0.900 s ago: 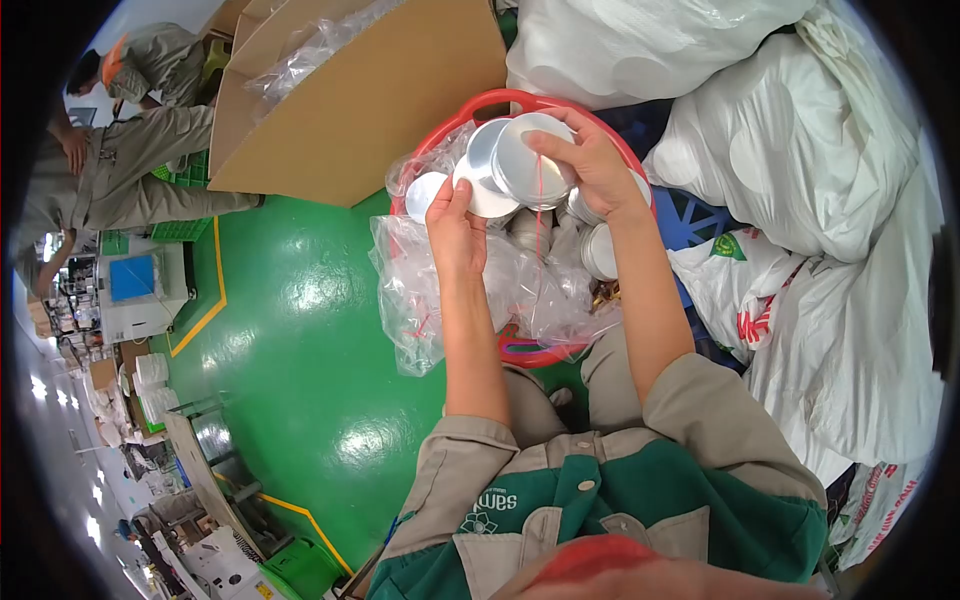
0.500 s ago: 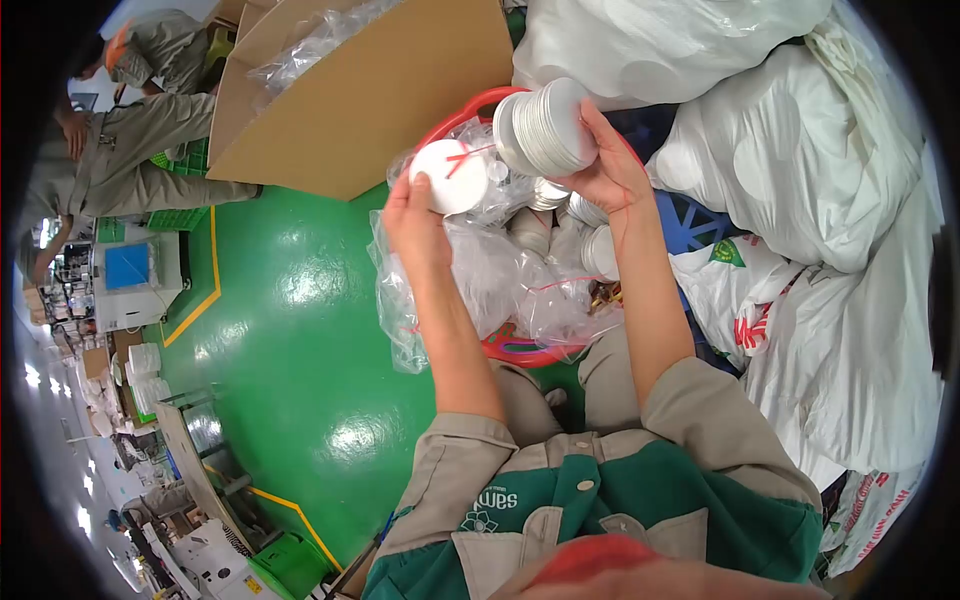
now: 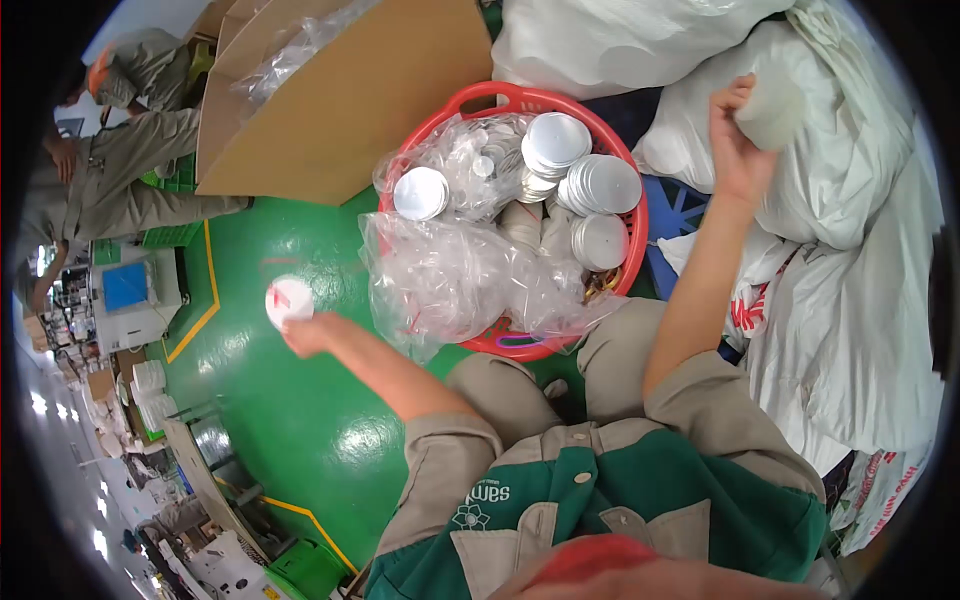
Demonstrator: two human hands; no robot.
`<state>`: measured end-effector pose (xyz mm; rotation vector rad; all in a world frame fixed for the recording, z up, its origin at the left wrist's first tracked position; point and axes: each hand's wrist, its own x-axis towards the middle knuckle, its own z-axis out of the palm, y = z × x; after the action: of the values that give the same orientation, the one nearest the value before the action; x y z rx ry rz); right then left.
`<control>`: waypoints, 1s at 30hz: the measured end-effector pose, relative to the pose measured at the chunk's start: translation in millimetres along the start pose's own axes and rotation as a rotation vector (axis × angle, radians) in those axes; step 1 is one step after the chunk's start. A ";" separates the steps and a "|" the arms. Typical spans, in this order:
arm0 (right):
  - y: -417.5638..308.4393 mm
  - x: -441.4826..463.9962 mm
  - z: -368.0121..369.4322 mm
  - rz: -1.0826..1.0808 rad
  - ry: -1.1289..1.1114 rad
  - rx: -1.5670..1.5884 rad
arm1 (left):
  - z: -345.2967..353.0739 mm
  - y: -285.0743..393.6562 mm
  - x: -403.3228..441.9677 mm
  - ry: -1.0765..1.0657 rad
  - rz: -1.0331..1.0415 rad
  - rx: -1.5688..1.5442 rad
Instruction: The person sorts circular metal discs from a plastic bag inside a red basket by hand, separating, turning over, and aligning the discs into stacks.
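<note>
Out to the left, over the green floor, my left hand (image 3: 312,334) pinches a white round disc (image 3: 290,300) with a red mark or strip on it. My right hand (image 3: 742,150) is raised at the upper right by the white sacks, its fingers closed on a pale round disc (image 3: 773,106); blur hides whether it is one or several. Between my arms stands a red plastic basket (image 3: 636,232). It contains stacks of silvery-white discs (image 3: 600,185) and crumpled clear plastic bags (image 3: 450,275). A single disc stack (image 3: 420,192) lies by its left rim.
A big cardboard box (image 3: 340,95) with clear plastic inside stands behind left. Bulging white sacks (image 3: 830,170) pile up along the right, beside a blue plastic crate (image 3: 665,250). Another person (image 3: 130,175) stands at the far left, near a white machine cabinet (image 3: 130,290).
My hands have spread apart from above the basket. The left carried the red-marked disc left and toward me; the right swung rightward toward the sacks. More of the basket's disc stacks now shows.
</note>
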<state>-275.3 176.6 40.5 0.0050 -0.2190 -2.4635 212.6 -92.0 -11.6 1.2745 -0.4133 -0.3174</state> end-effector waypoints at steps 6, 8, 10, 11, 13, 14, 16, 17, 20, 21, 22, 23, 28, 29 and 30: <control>25.5 -6.0 17.0 0.046 -0.139 -0.032 | 22.3 56.1 -99.5 -0.713 0.221 -0.040; 32.7 -4.1 19.1 0.132 -0.168 -0.025 | 29.8 49.2 -154.6 -1.162 0.041 -0.042; 31.9 -4.3 19.4 0.132 -0.159 -0.014 | 25.1 50.7 -200.4 -1.669 0.033 0.193; 30.4 -4.8 18.0 0.125 -0.144 0.008 | 21.5 47.2 -222.1 -1.750 0.198 0.435; 23.0 -2.7 13.1 0.129 -0.148 0.029 | 13.9 -7.9 -242.5 -1.879 0.578 0.642; 19.9 -3.3 11.9 0.114 -0.132 0.036 | 9.8 -25.9 -245.8 -2.007 0.663 0.975; 15.0 -3.1 10.7 0.081 -0.109 0.025 | -4.5 -48.4 -262.2 -1.930 0.910 0.944; 13.1 -0.4 10.6 0.093 -0.097 0.046 | -5.5 -45.5 -281.1 -1.884 0.788 0.762; 18.3 -3.9 4.0 0.125 -0.105 0.079 | -22.0 -9.0 -349.1 -1.753 0.725 0.449; 20.2 -2.9 5.1 0.149 -0.127 0.081 | -23.1 -0.3 -366.1 -1.762 0.731 0.471; 20.9 -0.9 4.5 0.128 -0.116 0.023 | -26.8 5.6 -378.2 -1.813 0.767 0.541; 21.3 -2.3 2.7 0.110 -0.065 0.011 | -27.7 10.6 -387.7 -1.864 0.804 0.606; 31.0 -8.4 9.9 0.040 -0.015 -0.057 | -15.9 -23.4 -382.0 -1.856 0.728 0.515; 33.9 -8.5 9.2 0.063 -0.044 -0.088 | -13.0 -24.9 -377.3 -1.880 0.772 0.411; 38.2 -7.7 8.7 0.034 0.003 -0.166 | -12.7 -22.5 -373.8 -1.907 0.832 0.354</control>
<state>-246.2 153.3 54.7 -0.0665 -0.0124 -2.4405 -112.2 81.3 -82.0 0.6217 -2.5903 -0.6779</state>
